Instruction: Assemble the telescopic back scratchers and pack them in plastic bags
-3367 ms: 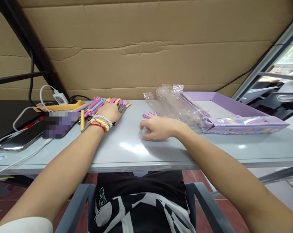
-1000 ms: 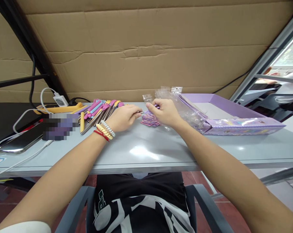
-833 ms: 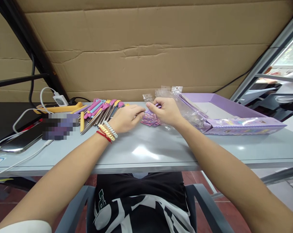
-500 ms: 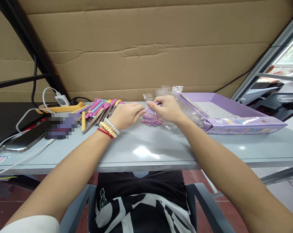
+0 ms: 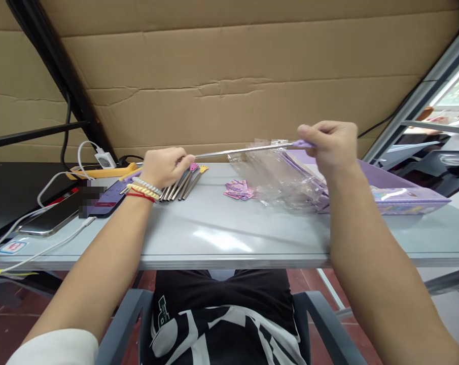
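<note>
A telescopic back scratcher (image 5: 237, 151) is stretched out nearly level above the table, its thin metal rod pulled long. My left hand (image 5: 164, 166) is closed round one end, which the fingers hide. At the other end, my right hand (image 5: 333, 142) grips the purple head, which shows only in part. Several more back scratchers (image 5: 187, 182) with metal rods and pink or yellow hand-shaped heads lie beside and below my left hand. A small pile of pink and purple printed cards (image 5: 239, 189) rests on the table between the hands, below the rod.
Crumpled clear plastic bags (image 5: 271, 177) lie at the open purple box (image 5: 408, 200) on the right. On the left are a phone (image 5: 107, 198), a dark glossy device (image 5: 50, 213), white cables and a white charger (image 5: 105, 159). A cardboard sheet (image 5: 229, 76) stands behind the table (image 5: 221, 223).
My hands have moved far apart, left hand leftward and right hand up and rightward. The back scratcher's rod now spans between them. The left hand now covers part of the back scratcher pile.
</note>
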`<action>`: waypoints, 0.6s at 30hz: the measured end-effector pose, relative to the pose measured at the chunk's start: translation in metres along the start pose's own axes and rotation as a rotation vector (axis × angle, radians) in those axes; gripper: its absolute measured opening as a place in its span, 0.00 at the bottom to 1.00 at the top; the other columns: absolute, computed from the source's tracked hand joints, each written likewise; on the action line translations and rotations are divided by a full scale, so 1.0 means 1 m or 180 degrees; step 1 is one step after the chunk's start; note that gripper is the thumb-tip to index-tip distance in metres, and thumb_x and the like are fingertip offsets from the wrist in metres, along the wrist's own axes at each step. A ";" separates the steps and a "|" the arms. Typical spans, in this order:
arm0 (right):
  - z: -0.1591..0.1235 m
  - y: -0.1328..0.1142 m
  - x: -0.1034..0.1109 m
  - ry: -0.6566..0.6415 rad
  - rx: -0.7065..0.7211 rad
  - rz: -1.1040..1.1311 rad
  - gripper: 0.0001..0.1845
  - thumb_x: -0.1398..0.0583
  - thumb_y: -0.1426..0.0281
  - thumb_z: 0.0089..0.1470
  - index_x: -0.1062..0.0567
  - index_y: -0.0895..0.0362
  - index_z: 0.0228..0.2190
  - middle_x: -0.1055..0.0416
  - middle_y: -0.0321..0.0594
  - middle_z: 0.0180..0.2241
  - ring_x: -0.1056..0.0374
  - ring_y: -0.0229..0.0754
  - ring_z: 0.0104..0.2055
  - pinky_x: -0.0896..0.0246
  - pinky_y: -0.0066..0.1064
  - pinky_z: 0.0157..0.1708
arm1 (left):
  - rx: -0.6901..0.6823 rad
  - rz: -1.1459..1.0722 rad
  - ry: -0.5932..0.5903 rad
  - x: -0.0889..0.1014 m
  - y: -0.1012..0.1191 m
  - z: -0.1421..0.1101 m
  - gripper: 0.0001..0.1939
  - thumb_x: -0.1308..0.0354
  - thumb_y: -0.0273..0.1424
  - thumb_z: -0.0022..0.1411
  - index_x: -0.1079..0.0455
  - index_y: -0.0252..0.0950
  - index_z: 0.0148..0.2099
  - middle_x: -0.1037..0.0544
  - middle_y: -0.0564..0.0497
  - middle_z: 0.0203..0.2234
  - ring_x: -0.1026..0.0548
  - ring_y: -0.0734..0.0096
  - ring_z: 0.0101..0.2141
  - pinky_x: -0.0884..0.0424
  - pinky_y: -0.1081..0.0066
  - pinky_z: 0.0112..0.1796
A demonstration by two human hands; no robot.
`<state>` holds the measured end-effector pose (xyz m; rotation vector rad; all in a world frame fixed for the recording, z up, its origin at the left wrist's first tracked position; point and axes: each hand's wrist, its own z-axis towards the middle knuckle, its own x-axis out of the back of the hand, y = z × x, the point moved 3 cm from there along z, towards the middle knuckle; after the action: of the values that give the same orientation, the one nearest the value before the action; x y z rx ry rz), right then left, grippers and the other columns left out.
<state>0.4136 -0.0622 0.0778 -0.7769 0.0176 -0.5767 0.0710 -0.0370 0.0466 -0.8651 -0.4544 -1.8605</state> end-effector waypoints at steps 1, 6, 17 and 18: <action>0.002 0.002 0.005 0.0167 -0.0153 0.0226 0.21 0.31 0.57 0.39 0.31 0.57 0.14 0.46 0.32 0.12 0.49 0.31 0.16 0.60 0.33 0.19 | 0.0156 0.0061 0.0079 0.002 -0.007 0.000 0.24 0.59 0.44 0.67 0.31 0.38 0.28 0.24 0.47 0.25 0.27 0.64 0.31 0.47 0.66 0.28; 0.004 -0.003 0.013 0.0411 -0.0415 0.0650 0.18 0.29 0.70 0.38 0.32 0.58 0.11 0.46 0.32 0.11 0.43 0.32 0.17 0.58 0.34 0.19 | 0.0663 0.0163 0.0367 0.015 -0.021 0.000 0.24 0.59 0.43 0.66 0.40 0.37 0.22 0.34 0.49 0.18 0.34 0.67 0.27 0.52 0.65 0.28; 0.011 0.013 0.048 0.1195 -0.0068 0.1448 0.17 0.37 0.81 0.36 0.37 0.58 0.07 0.53 0.27 0.08 0.53 0.28 0.09 0.66 0.25 0.09 | 0.1394 0.0436 0.1053 0.029 -0.065 -0.005 0.20 0.56 0.34 0.62 0.55 0.39 0.18 0.53 0.55 0.13 0.52 0.72 0.21 0.55 0.66 0.28; 0.011 0.013 0.049 0.1225 -0.0066 0.1488 0.17 0.38 0.82 0.36 0.37 0.58 0.07 0.52 0.27 0.08 0.53 0.29 0.09 0.66 0.25 0.09 | 0.1440 0.0436 0.1054 0.028 -0.067 -0.005 0.20 0.56 0.34 0.61 0.55 0.39 0.18 0.53 0.55 0.13 0.52 0.72 0.21 0.55 0.66 0.28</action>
<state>0.4637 -0.0716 0.0862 -0.6429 0.5472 -0.2719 0.0017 -0.0291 0.0683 -0.2712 -0.5614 -1.6419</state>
